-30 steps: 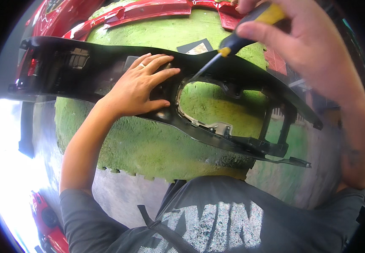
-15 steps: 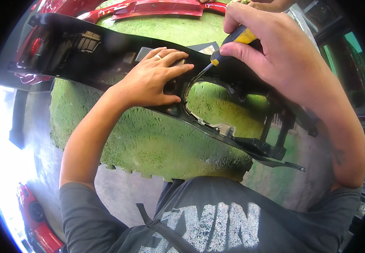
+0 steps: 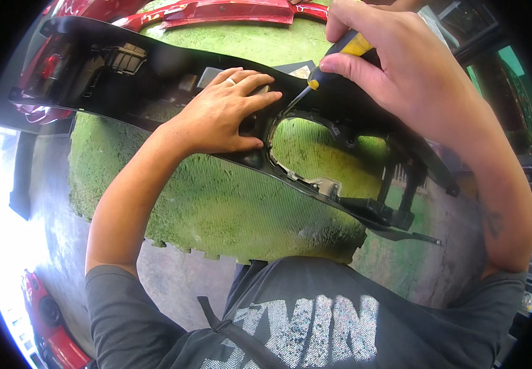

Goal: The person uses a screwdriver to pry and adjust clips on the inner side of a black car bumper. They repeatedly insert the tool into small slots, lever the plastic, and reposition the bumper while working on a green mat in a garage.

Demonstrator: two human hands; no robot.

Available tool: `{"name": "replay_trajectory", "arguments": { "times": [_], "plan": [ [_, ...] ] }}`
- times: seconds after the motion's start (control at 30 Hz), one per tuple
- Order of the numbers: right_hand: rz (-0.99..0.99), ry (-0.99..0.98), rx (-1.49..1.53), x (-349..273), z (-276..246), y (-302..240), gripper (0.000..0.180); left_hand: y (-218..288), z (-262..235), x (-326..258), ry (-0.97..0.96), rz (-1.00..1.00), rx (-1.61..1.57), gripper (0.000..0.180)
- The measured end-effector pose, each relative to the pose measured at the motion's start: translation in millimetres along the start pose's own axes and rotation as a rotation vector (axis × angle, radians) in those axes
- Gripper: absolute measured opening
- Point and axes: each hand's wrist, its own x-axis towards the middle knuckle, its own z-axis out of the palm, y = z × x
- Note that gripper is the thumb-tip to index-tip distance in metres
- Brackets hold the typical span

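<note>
A long black plastic car panel (image 3: 161, 80), shaped like a bumper, lies across a green foam mat (image 3: 198, 197). My left hand (image 3: 229, 111) rests flat on it with spread fingers, left of a large oval opening. My right hand (image 3: 382, 61) is wrapped round the yellow and dark handle of a screwdriver (image 3: 347, 46). Its shaft slants down to the left, and its tip touches or nearly touches the upper left rim of the opening. A light metal bracket (image 3: 326, 186) sits on the lower edge of that opening.
Beyond the panel lies a red car part (image 3: 229, 12) on the mat, with another person's fingers at its far edge. A red car (image 3: 51, 313) stands on the grey floor at lower left. Black arms (image 3: 395, 215) of the panel stick out at right.
The screwdriver and my right hand have shifted very slightly; the view has drifted a little. My left hand stays in place on the panel.
</note>
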Motion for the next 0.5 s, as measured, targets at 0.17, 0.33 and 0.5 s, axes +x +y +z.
{"name": "replay_trajectory", "arguments": {
  "times": [0.17,0.33,0.5],
  "plan": [
    [-0.067,0.078,-0.076,-1,7,5,0.028,0,0,1,-0.001,0.009,-0.009,0.093],
    [-0.024,0.054,-0.036,-1,6,1,0.028,-2,1,2,0.012,0.020,0.000,0.093],
    [-0.018,0.042,-0.020,0,6,-1,0.028,-2,1,0,0.005,0.010,0.006,0.094]
  ]
}}
